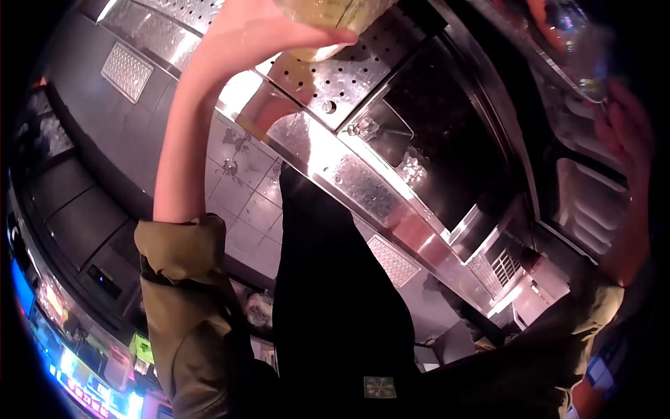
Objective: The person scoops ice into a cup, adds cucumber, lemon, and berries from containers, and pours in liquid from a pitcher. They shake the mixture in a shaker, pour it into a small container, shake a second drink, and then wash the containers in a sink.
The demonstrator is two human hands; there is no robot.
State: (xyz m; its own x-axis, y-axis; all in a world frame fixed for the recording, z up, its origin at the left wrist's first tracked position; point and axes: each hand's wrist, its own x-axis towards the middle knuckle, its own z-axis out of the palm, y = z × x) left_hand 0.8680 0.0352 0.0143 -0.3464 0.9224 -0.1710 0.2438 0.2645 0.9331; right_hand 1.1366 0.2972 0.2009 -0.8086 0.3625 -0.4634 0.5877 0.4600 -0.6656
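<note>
My left hand (262, 31) is wrapped round a clear cup (328, 14) with printed markings and pale yellow liquid in it. The thumb lies along the cup's side, and the top of the cup is cut off by the frame's upper edge. Beneath it is a perforated steel drain panel (303, 80). My right hand (621, 126) is at the far right, dim and blurred, with its fingers closed at the end of a shiny object (576, 52). What kind of object that is, I cannot make out.
A steel counter edge (335, 167) runs diagonally in front of me, beside a dark sink-like recess (447, 133). Metal trays (590, 202) line the right side. Wet floor tiles (244, 174) show below. Black cabinets (70, 209) and a lit display (91, 391) stand at left.
</note>
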